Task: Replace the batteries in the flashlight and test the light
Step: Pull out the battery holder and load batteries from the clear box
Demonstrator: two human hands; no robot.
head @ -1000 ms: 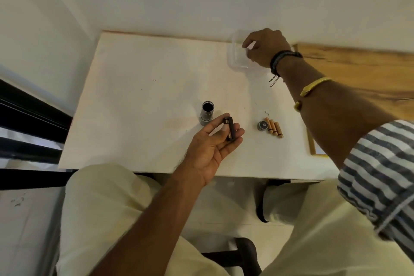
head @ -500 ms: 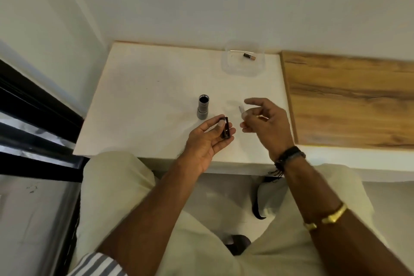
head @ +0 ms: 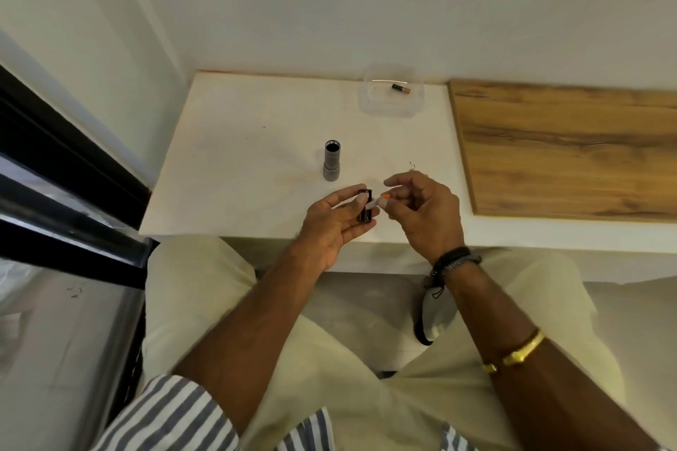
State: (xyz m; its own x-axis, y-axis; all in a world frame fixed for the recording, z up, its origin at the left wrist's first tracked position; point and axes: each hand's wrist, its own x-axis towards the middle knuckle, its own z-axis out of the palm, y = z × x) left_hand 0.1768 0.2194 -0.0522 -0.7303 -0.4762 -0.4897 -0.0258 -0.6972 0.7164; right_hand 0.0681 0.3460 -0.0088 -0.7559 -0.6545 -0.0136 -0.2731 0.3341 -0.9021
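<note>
The grey flashlight body (head: pixel 332 165) stands on the white table (head: pixel 238 143) with its open end up. My left hand (head: pixel 335 227) holds a black battery holder (head: pixel 365 210) between thumb and fingers, just over the table's front edge. My right hand (head: pixel 425 212) pinches a small battery (head: pixel 381 199) with an orange end, its tip touching the top of the holder. The end cap and the other batteries are hidden behind my right hand.
A clear plastic container (head: pixel 392 95) at the back of the table holds one dark battery (head: pixel 400 88). A wooden board (head: pixel 568 146) covers the table's right part. A black window frame (head: pixel 55 172) runs along the left. My knees sit below the table edge.
My right hand left the container at the back, came down to the front of the table and now holds a battery against the holder. The left hand closed more around the holder.
</note>
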